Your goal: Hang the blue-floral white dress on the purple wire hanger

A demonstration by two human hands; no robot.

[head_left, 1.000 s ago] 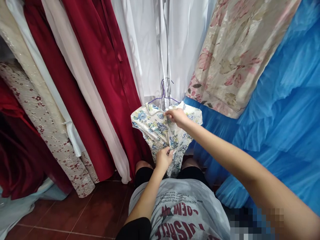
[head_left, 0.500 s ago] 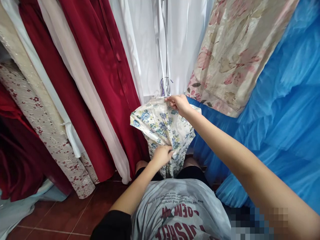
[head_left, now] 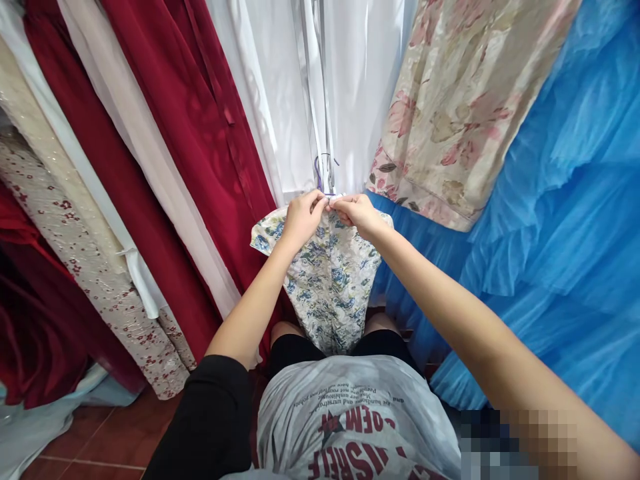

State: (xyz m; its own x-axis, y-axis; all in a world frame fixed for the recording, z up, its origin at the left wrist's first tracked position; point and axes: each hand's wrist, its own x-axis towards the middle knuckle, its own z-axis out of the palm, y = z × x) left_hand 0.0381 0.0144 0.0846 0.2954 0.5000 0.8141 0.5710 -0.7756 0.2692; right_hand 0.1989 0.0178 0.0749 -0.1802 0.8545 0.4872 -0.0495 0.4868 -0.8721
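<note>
A white garment with blue and green flowers (head_left: 330, 287) hangs in front of my legs, probably a dress; its lower part is out of sight. The hook of a purple hanger (head_left: 319, 172) sticks up above its neckline. My left hand (head_left: 304, 217) pinches the top edge of the garment at the middle. Right beside it, my right hand (head_left: 356, 212) pinches the same edge, so the fingertips of both hands nearly touch. Whether a small fastener lies between the fingers is hidden.
Long dark red fabric (head_left: 185, 120) and pale garments hang on the left. White cloth (head_left: 345, 87) hangs straight ahead. A beige skirt with pink flowers (head_left: 465, 120) and blue tulle (head_left: 565, 253) are on the right. Red floor tiles (head_left: 117, 433) show below.
My left hand has gone up from the middle of the floral garment to its neckline, next to my right hand. The garment's front now hangs flatter. My right hand stays at the top edge.
</note>
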